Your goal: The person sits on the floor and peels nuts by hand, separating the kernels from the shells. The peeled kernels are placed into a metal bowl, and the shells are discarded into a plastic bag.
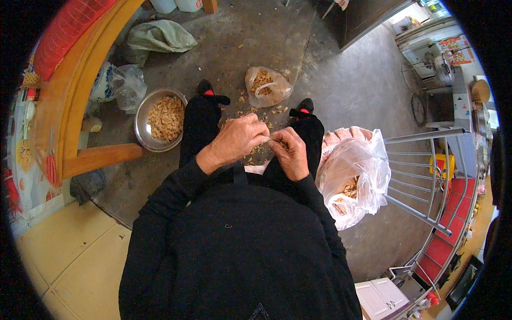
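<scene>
In front of my body, my left hand (240,136) and my right hand (290,152) meet at the fingertips. The left thumb and forefinger pinch a small pale piece (265,139), and the right fingertips touch its other side. Several dry brown husk-like pieces (283,145) sit within the curled fingers of my right hand. What exactly they are is too small to tell. Below the hands, between my feet, loose brown bits (256,151) lie scattered on the floor. A clear plastic bag (276,94) beyond them holds more brown pieces.
A steel bowl (141,134) of pale tan pieces (167,118) stands beside my left leg. To my right, a large clear bag (366,160) with brown pieces rests on a chair with a metal-tube back (424,136). A wooden table (72,120) borders the left; a woven sack (162,36) lies farther off.
</scene>
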Action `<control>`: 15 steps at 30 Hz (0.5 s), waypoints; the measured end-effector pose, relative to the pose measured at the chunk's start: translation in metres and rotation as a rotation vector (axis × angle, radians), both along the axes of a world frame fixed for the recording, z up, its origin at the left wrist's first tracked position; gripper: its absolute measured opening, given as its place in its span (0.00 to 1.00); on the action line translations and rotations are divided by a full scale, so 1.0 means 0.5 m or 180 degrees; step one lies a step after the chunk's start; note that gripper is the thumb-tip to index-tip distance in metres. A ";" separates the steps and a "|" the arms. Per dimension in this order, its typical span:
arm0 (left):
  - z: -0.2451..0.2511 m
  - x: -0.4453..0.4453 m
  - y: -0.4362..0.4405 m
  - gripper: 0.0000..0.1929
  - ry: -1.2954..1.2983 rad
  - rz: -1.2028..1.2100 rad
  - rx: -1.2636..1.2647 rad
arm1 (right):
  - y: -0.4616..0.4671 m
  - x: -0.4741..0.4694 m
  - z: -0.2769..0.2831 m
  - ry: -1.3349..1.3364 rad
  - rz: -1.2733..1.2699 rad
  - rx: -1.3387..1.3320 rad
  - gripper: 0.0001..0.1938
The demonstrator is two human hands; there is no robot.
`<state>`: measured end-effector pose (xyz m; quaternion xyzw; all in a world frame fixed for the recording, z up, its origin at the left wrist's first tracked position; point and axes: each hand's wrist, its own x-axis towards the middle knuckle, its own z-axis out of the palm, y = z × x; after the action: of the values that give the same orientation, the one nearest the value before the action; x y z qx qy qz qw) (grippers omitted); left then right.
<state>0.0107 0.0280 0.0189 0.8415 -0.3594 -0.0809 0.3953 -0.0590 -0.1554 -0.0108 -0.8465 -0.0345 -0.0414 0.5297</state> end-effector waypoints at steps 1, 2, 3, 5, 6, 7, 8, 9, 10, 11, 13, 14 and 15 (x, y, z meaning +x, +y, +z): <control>-0.007 -0.001 0.001 0.06 -0.0020 -0.0040 -0.0014 | 0.001 -0.001 -0.001 0.0018 -0.0022 0.0053 0.06; -0.011 -0.001 0.001 0.06 -0.0040 -0.0080 -0.0027 | 0.003 -0.002 -0.001 0.0035 -0.0043 0.0106 0.06; -0.010 0.000 0.001 0.06 0.0001 -0.0072 -0.0065 | 0.005 -0.003 -0.001 0.0054 -0.0066 0.0160 0.05; -0.009 0.004 0.002 0.07 0.0084 -0.0056 -0.0140 | 0.009 -0.004 0.000 0.0094 -0.0127 0.0297 0.05; -0.012 0.005 0.002 0.07 0.0207 -0.0023 -0.0202 | 0.009 -0.004 0.000 0.0110 -0.0161 0.0361 0.05; -0.016 0.006 0.003 0.07 0.0330 0.0011 -0.0264 | 0.009 -0.003 0.000 0.0129 -0.0167 0.0387 0.06; -0.021 0.005 0.003 0.07 0.0453 0.0044 -0.0326 | 0.009 -0.002 -0.002 0.0147 -0.0173 0.0412 0.06; -0.023 0.004 0.002 0.07 0.0618 0.0106 -0.0409 | 0.009 -0.002 -0.003 0.0165 -0.0178 0.0438 0.06; -0.026 0.002 0.001 0.07 0.0784 0.0168 -0.0492 | 0.009 -0.004 -0.010 0.0344 -0.0204 0.0616 0.06; -0.028 -0.001 0.001 0.08 0.0949 0.0230 -0.0576 | 0.008 -0.008 -0.021 0.0522 -0.0231 0.0794 0.05; -0.034 -0.006 0.001 0.08 0.1207 0.0350 -0.0622 | 0.012 -0.013 -0.029 0.0881 -0.0281 0.1278 0.05; -0.038 -0.010 0.001 0.08 0.1336 0.0410 -0.0646 | 0.015 -0.016 -0.029 0.1061 -0.0311 0.1583 0.04; -0.045 -0.013 0.001 0.08 0.1421 0.0456 -0.0704 | 0.018 -0.018 -0.029 0.1239 -0.0336 0.1886 0.03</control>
<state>0.0041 0.0287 -0.0038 0.7777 -0.2094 -0.1966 0.5592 -0.0680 -0.1462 -0.0252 -0.6488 0.1244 0.0852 0.7459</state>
